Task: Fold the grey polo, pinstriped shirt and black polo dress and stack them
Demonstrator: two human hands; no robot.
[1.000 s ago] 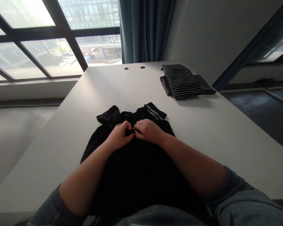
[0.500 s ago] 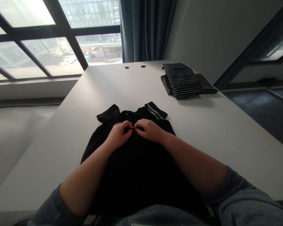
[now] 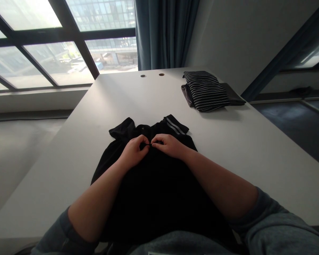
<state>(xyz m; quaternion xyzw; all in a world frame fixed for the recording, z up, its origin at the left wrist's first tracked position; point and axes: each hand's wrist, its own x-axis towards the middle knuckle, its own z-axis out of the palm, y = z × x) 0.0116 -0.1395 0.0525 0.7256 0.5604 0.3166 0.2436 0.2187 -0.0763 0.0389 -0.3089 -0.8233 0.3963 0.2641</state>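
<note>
A black short-sleeved shirt [image 3: 159, 194] lies spread before me, its neck end away from me and its lower part reaching my body. Two grey stripes cross the sleeve [image 3: 177, 125] on the right. Just below the neckline, my left hand [image 3: 135, 150] pinches the shirt's fabric between thumb and fingers. My right hand [image 3: 168, 145] pinches the same part from the other side, fingertips almost touching those of the left. Whatever small detail of the shirt sits between the fingertips is too dark to make out.
The shirt rests on a long white table [image 3: 255, 152]. At its far right, a folded black garment with white stripes [image 3: 206, 92] lies over dark grey folded cloth [image 3: 232, 95]. Two round cable holes [image 3: 161, 74] sit near the far edge, before a blue curtain [image 3: 164, 35] and windows.
</note>
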